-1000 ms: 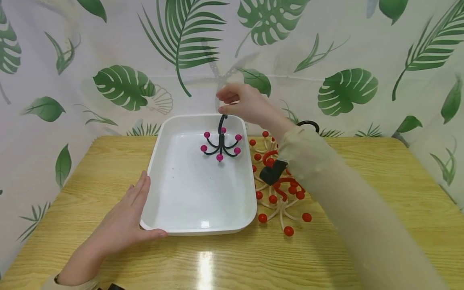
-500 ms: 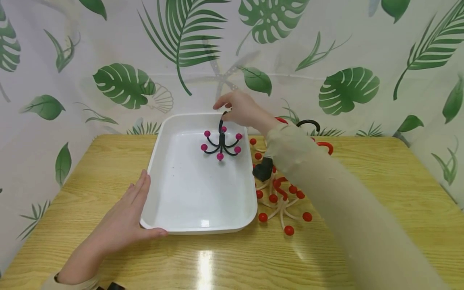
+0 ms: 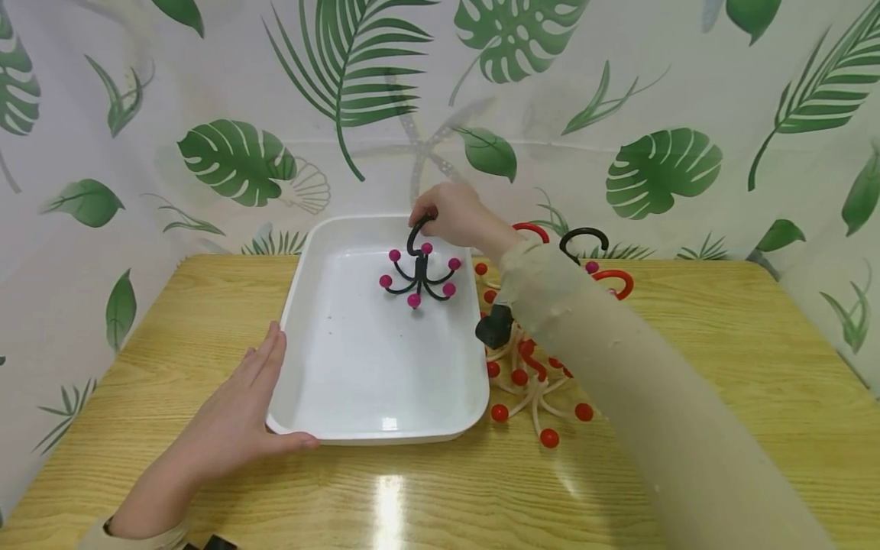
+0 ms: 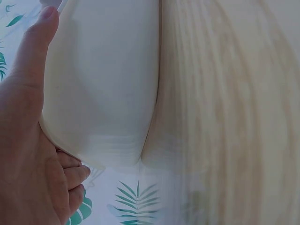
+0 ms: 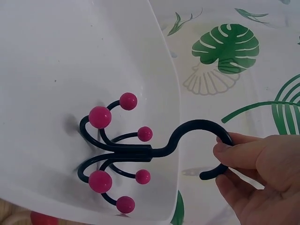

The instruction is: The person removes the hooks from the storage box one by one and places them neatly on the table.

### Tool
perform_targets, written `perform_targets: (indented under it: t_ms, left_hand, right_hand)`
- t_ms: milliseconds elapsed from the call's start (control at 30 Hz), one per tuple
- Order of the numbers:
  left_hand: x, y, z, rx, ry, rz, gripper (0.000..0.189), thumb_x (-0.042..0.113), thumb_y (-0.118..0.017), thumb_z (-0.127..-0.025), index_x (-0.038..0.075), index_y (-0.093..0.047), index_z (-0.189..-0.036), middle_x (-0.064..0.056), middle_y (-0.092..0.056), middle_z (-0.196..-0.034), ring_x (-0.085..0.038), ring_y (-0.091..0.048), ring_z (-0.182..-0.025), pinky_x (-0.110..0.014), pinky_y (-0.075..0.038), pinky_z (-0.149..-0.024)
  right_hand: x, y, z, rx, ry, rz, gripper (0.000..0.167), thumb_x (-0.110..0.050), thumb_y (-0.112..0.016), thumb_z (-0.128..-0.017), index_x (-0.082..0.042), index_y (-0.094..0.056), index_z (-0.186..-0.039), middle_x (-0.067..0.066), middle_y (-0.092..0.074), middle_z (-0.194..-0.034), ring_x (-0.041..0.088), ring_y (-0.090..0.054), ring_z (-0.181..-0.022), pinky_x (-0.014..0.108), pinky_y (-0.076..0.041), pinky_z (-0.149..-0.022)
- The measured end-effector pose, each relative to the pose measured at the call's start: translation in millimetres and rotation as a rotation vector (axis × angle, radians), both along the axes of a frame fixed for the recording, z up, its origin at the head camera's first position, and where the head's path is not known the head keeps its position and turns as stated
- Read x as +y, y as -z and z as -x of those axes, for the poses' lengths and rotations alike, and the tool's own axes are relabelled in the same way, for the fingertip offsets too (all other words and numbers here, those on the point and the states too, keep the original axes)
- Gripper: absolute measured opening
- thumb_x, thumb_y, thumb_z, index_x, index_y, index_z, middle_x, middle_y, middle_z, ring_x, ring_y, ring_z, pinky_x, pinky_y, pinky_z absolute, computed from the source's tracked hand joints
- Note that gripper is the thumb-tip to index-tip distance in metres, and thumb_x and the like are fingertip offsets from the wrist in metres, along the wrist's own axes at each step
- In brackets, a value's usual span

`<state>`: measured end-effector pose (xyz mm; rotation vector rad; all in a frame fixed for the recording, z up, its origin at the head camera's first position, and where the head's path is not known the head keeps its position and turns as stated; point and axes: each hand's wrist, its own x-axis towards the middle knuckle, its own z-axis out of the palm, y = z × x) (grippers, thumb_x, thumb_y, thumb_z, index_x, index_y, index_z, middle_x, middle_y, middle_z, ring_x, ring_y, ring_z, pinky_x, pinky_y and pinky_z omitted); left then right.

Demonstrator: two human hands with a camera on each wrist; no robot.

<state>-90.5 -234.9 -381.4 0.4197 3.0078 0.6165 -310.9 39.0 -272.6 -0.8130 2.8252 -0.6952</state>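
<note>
In the head view, my right hand (image 3: 454,212) pinches the curved top of a black multi-arm hanging hook (image 3: 421,267) with pink ball tips. The right wrist view shows thumb and fingers on the round bend of the hook (image 5: 199,124), its open end pointing free. Its balled arms are in the back right part of a white tray (image 3: 374,359). My left hand (image 3: 230,416) lies against the tray's front left corner, fingers straight along the side and thumb along the front edge. In the left wrist view, the tray's wall (image 4: 108,84) fills the space beside the thumb.
Right of the tray, several cream hooks with red balls (image 3: 536,389) lie bunched on the wooden table (image 3: 722,367), partly hidden under my right forearm. A black hook top (image 3: 583,233) and red hook tops (image 3: 615,276) stick up behind it. A leaf-patterned backdrop (image 3: 385,99) rises behind.
My right hand has come down slightly, its fingers closing round the top of the black hook. The hook's top has turned a little. My left hand stays at the tray corner.
</note>
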Motion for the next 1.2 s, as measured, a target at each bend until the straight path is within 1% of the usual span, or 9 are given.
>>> perform_targets:
  t_ms: [167,300,500,633,867,1000,1200]
  left_hand:
    - [-0.2,-0.2,-0.3,0.001,0.002,0.000,0.136,0.075,-0.069,-0.062,0.003,0.003,-0.152,-0.010,0.008,-0.159,-0.045,-0.011,-0.140,-0.061,-0.022,-0.108]
    - [-0.6,0.5,-1.1,0.002,0.003,0.003,0.136,0.074,-0.070,-0.063,0.003,0.004,-0.152,-0.012,0.007,-0.159,-0.046,-0.012,-0.140,-0.062,-0.022,-0.107]
    - [0.9,0.4,-1.5,0.000,-0.003,0.001,0.135,0.073,-0.071,-0.063,0.003,0.003,-0.152,-0.012,0.006,-0.159,-0.046,-0.012,-0.140,-0.062,-0.022,-0.107]
    - [2.1,-1.2,-1.7,-0.008,-0.010,0.002,0.136,0.075,-0.070,-0.063,0.003,0.004,-0.152,-0.012,0.006,-0.159,-0.047,-0.013,-0.139,-0.062,-0.023,-0.107]
    - [3.4,-3.1,-2.3,-0.010,-0.020,0.012,0.137,0.078,-0.067,-0.062,0.003,0.003,-0.152,-0.012,0.006,-0.159,-0.048,-0.013,-0.139,-0.063,-0.023,-0.106]
    - [4.1,-2.6,-1.6,-0.012,-0.017,0.006,0.137,0.078,-0.067,-0.061,0.004,0.004,-0.152,-0.011,0.006,-0.159,-0.046,-0.012,-0.140,-0.062,-0.023,-0.107]
    - [2.7,-1.0,-2.2,-0.003,-0.011,0.005,0.136,0.078,-0.067,-0.062,0.003,0.003,-0.152,-0.011,0.006,-0.159,-0.047,-0.013,-0.139,-0.063,-0.024,-0.106]
  right_hand:
    - [1,-4.2,-4.8,-0.004,-0.028,-0.011,0.015,-0.004,-0.066,-0.089,-0.007,-0.073,-0.102,0.007,-0.068,-0.097,0.021,-0.056,-0.092,0.033,-0.044,-0.086]
    - [2,-9.3,-11.2,-0.020,-0.061,-0.013,0.015,-0.003,-0.066,-0.089,-0.006,-0.073,-0.101,0.007,-0.069,-0.096,0.021,-0.057,-0.092,0.033,-0.045,-0.085]
    - [7,-17.6,-22.2,-0.073,-0.065,0.043,0.016,-0.003,-0.065,-0.090,-0.006,-0.072,-0.103,0.007,-0.067,-0.096,0.022,-0.058,-0.090,0.031,-0.049,-0.082]
    - [13,-26.2,-33.2,-0.076,-0.077,0.062,0.015,-0.006,-0.066,-0.090,-0.008,-0.072,-0.104,0.005,-0.066,-0.094,0.020,-0.058,-0.088,0.030,-0.049,-0.081]
    - [19,-42.6,-58.4,-0.067,-0.113,0.145,0.016,-0.012,-0.067,-0.090,-0.010,-0.071,-0.106,0.001,-0.066,-0.093,0.017,-0.059,-0.085,0.028,-0.050,-0.075]
    - [27,-54.1,-78.1,-0.037,-0.092,0.202,0.019,-0.014,-0.069,-0.089,-0.011,-0.070,-0.108,0.000,-0.066,-0.096,0.017,-0.057,-0.084,0.029,-0.051,-0.073]
    - [45,-68.9,-106.5,0.007,-0.073,0.303,0.020,-0.012,-0.070,-0.087,-0.010,-0.071,-0.108,0.000,-0.068,-0.099,0.015,-0.060,-0.086,0.029,-0.052,-0.076]
